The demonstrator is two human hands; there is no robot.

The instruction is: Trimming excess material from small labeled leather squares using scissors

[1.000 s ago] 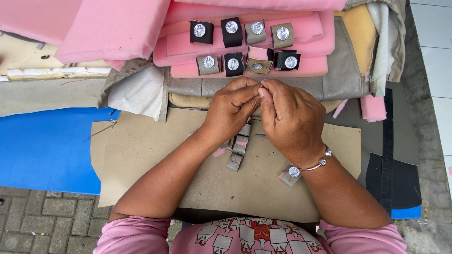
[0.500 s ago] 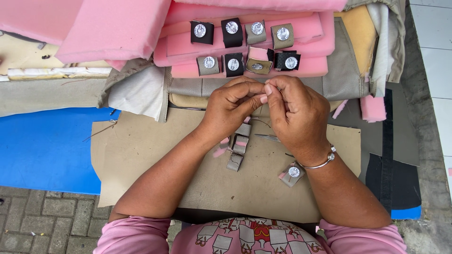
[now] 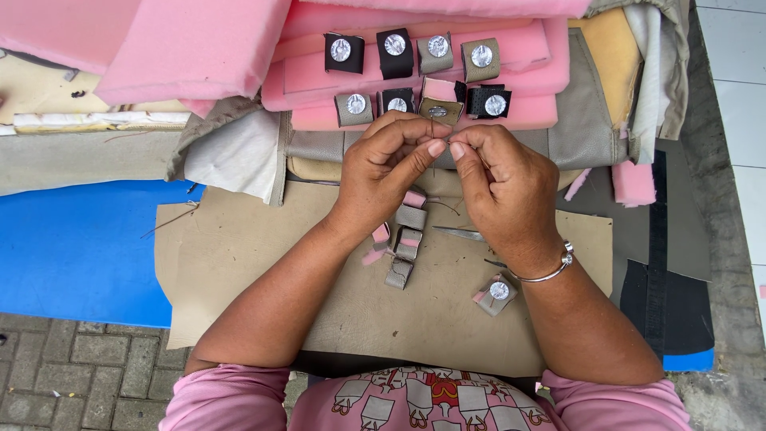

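— Pink foam slabs (image 3: 199,48) fill the view from ten to twelve o'clock. Where are the hands?

— At the centre. The left hand (image 3: 387,168) and right hand (image 3: 503,187) meet fingertip to fingertip, each pinched narrow on something very fine between them; I cannot tell whether it is a needle or a thread.

— What lies around them?

— Just below, towards six o'clock, small grey fabric pieces (image 3: 405,243) with pink foam scraps lie on a tan sheet (image 3: 239,255). At five o'clock, beside the right wrist with its silver bracelet (image 3: 550,271), sits one covered button piece (image 3: 497,292).

— And above?

— At twelve o'clock, two rows of black and grey button pieces (image 3: 415,52) rest on the foam. A blue sheet (image 3: 80,247) lies at nine o'clock.
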